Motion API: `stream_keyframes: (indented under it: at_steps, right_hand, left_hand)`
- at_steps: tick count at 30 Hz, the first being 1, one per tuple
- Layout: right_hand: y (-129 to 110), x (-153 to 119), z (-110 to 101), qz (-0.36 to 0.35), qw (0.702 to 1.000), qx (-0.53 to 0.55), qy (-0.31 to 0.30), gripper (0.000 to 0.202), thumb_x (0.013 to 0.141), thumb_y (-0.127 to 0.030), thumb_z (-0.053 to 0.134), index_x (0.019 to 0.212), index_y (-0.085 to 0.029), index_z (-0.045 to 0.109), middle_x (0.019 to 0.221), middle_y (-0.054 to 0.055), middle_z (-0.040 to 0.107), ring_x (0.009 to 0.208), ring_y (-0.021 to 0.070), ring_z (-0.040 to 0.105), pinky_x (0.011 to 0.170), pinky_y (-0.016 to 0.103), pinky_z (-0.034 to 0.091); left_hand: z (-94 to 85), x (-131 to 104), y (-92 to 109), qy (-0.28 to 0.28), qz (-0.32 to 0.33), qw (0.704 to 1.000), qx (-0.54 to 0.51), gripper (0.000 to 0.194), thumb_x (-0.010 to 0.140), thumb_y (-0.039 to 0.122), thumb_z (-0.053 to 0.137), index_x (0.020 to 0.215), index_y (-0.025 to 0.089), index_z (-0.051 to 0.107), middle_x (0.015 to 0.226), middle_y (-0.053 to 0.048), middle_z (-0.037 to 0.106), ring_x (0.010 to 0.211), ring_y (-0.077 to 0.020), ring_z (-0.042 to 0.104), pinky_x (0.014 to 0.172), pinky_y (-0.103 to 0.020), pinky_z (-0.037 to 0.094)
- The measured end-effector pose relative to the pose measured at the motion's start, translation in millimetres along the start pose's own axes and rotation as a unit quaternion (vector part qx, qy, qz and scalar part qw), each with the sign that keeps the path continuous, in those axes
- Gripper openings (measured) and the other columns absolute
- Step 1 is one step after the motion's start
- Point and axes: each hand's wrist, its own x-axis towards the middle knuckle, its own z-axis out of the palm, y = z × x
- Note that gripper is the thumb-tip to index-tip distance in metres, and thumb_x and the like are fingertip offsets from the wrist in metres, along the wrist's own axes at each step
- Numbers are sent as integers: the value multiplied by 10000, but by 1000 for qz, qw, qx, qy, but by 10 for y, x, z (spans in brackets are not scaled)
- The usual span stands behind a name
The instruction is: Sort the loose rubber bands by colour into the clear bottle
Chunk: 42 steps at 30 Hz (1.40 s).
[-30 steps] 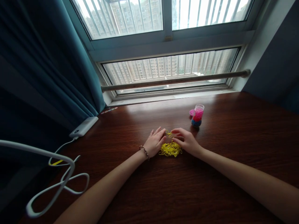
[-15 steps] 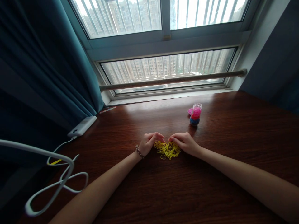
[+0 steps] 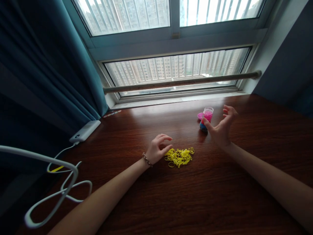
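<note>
A loose heap of yellow rubber bands [image 3: 179, 157] lies on the brown wooden table [image 3: 156, 202]. My left hand [image 3: 158, 147] is beside the heap's left edge, thumb and fingers apart, holding nothing. Farther back on the right, my right hand [image 3: 222, 130] is spread wide next to a small clear jar [image 3: 207, 115] with pink, red and blue contents. Its thumb overlaps the jar in view; whether it touches I cannot tell. The jar stands upright without its cap. A pink lid [image 3: 200, 116] lies just left of it.
A white power bank [image 3: 85, 131] sits at the table's left edge, and a white cable [image 3: 73, 169] loops in front of it. Blue curtains [image 3: 83, 81] hang on the left. A metal rail [image 3: 181, 83] crosses the window behind the table.
My right hand has left the yellow rubber bands, moved right and back to the jar, and opened wide. My left hand stays by the heap with its fingers more apart.
</note>
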Motion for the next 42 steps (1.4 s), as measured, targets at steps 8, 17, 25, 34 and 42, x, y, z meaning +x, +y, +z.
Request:
stream_keyframes:
  at_steps: [8,17,25,34,42]
  right_hand:
    - [401,-140,204,143,971,101,-163,574,670,-388,642,1137,-148,409,1051,138,560,891,236,571,801,405,455]
    - [39,-163,-193,145,949,181,-215,486,686,-389,649,1090,-188,468,964,72,614,803,198,601,742,364,493]
    - [-186,-269,-495,92,936,172,-293,422,713,-334,620,1089,-188,500,901,49,611,737,178,583,696,310,486]
    - [-208,-223,-552,65,915,155,-367,386,719,-299,586,1086,-190,535,929,48,621,764,190,580,685,288,471]
    - [-255,-224,-548,-36,893,117,-433,408,706,-229,593,1112,-210,567,913,60,601,840,209,541,744,320,446]
  left_hand:
    - [46,5,294,-221,155,956,112,683,699,449,626,1294,231,373,1310,-89,446,1269,-275,304,1071,-468,168]
    - [227,341,383,-318,197,914,154,507,685,351,658,1152,186,551,1080,-111,589,967,-233,543,858,-308,426]
    - [331,345,278,-270,142,947,103,232,771,323,565,904,169,676,826,-72,636,694,-136,580,635,-204,446]
    - [214,337,222,-94,-12,987,-132,254,714,346,639,846,136,698,828,-88,678,721,-158,614,669,-254,498]
    - [204,376,234,11,-155,947,-281,307,554,313,759,771,105,696,800,-92,700,703,-185,642,702,-323,540]
